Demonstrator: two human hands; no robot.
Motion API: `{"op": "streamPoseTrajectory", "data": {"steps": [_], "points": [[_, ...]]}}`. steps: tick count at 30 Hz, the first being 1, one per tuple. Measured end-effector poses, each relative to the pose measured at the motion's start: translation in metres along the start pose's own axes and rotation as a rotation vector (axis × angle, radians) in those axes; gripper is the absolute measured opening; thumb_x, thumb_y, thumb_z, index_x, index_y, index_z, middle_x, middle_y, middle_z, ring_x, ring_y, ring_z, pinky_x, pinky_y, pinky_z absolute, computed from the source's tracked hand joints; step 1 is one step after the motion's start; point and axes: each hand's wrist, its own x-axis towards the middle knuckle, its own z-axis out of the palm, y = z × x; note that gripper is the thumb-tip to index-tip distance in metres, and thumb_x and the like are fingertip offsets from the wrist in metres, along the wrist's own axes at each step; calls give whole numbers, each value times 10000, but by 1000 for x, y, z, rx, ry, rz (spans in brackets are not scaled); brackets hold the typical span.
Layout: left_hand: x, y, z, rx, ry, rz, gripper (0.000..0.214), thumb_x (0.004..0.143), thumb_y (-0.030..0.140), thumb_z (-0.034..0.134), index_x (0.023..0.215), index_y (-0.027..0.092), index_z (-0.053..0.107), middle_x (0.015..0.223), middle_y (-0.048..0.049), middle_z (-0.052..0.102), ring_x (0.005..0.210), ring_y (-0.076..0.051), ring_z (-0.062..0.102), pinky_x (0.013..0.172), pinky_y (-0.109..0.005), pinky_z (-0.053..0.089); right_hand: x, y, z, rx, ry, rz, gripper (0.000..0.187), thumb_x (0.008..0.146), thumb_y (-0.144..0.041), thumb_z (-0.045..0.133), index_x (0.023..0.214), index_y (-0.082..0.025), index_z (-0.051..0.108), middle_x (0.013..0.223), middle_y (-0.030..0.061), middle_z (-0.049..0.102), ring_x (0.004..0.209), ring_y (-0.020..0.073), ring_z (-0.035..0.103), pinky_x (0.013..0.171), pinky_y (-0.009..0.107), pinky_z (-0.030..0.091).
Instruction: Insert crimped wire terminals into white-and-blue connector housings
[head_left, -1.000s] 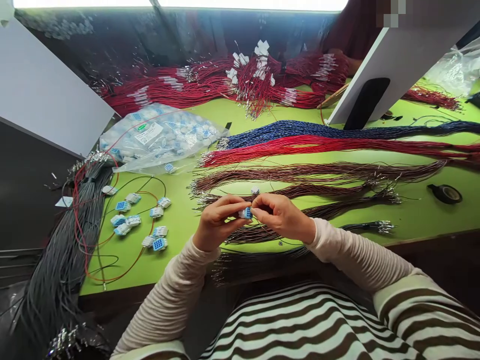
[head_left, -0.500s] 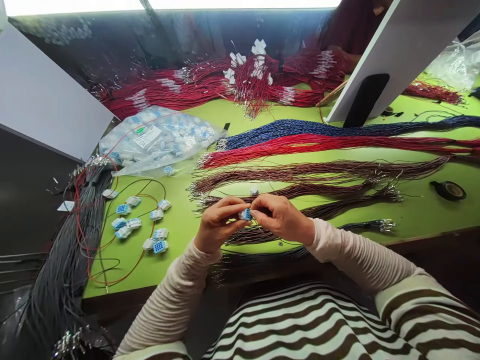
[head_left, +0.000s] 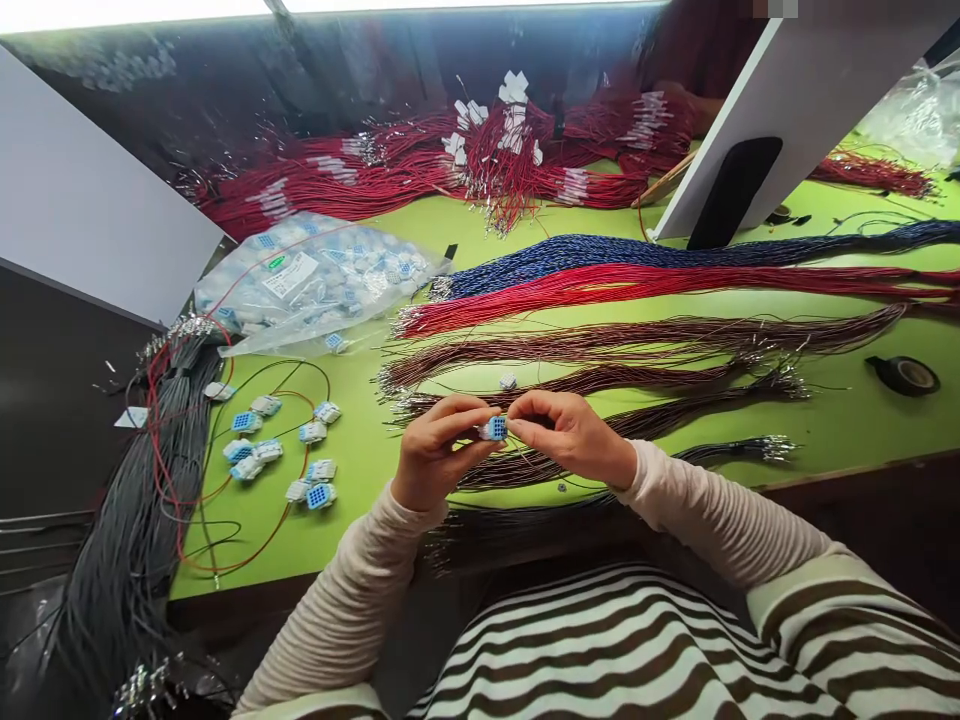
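Note:
My left hand [head_left: 442, 450] pinches a small blue and white plug connector housing [head_left: 496, 428] between thumb and fingers, its blue face with a grid of holes turned to the right. Right beside that face, my right hand [head_left: 566, 435] is closed in a pinch at thumb and forefinger. What its fingertips hold is too small to make out; a thin wire strand [head_left: 536, 468] shows just below them. Under both hands lie bundles of brown wires [head_left: 637, 380] with metal terminals at their ends. A loose white connector [head_left: 508, 381] sits just beyond the hands.
Several connector housings [head_left: 320, 495] lie at the left, near a clear bag [head_left: 322, 275] of more. Dark grey wires [head_left: 127, 520] hang over the left edge. Blue wires [head_left: 570, 252] and red wires [head_left: 600, 285] stretch across. Black tape [head_left: 904, 376] lies right; a white panel [head_left: 739, 110] slants behind.
My right hand has drawn slightly to the right, leaving a small gap from the connector. The connector's blue face now shows more fully; my left hand still holds it.

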Motion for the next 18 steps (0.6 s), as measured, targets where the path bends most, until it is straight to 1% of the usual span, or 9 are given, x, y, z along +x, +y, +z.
{"op": "streamPoseTrajectory", "data": {"steps": [3,5,7,9,11,13,18], "points": [[0,-1,0,5,-30,-2,309,718,186,761,1024,199,717,873,-60,663,758,-127,632,596,-197,557,0,3,0,-217,10,-160,115,855,-210,543,825,-131,621,667,-4,555,576,72,441,560,199,358],[0,-1,-1,37,-54,14,303,733,175,746,1033,195,710,868,-59,663,751,-123,632,593,-193,556,0,3,-1,-278,10,-215,116,855,-198,537,819,-130,623,715,21,594,619,84,477,593,206,374],[0,-1,-1,109,-48,46,297,749,153,725,1042,201,705,879,-57,664,756,-119,632,607,-195,561,-1,1,-2,-240,13,-167,120,856,-204,538,807,-131,620,678,7,576,588,78,459,564,198,363],[0,0,-1,157,-28,63,289,755,139,715,1037,201,705,890,-59,661,760,-117,632,617,-194,566,-3,-2,-3,-151,14,-50,133,858,-229,544,805,-132,617,600,-29,510,517,62,395,493,186,320],[-1,1,-2,145,-26,50,288,744,142,727,1027,192,707,895,-61,657,751,-113,632,605,-184,565,-5,-5,-3,-87,16,36,157,864,-258,544,811,-128,614,558,-52,445,479,52,337,448,183,277],[-1,2,-2,107,-45,30,293,734,148,741,1022,183,706,890,-61,651,738,-108,632,586,-170,562,-6,-7,-4,-96,23,41,169,868,-267,541,814,-123,611,552,-59,417,474,47,314,446,183,265],[-1,0,-2,98,-67,43,316,738,148,739,1048,191,696,906,-60,641,747,-105,628,585,-168,564,-6,-5,-5,-245,26,-49,168,879,-260,522,820,-127,606,561,-57,428,487,46,323,486,187,278]]}}
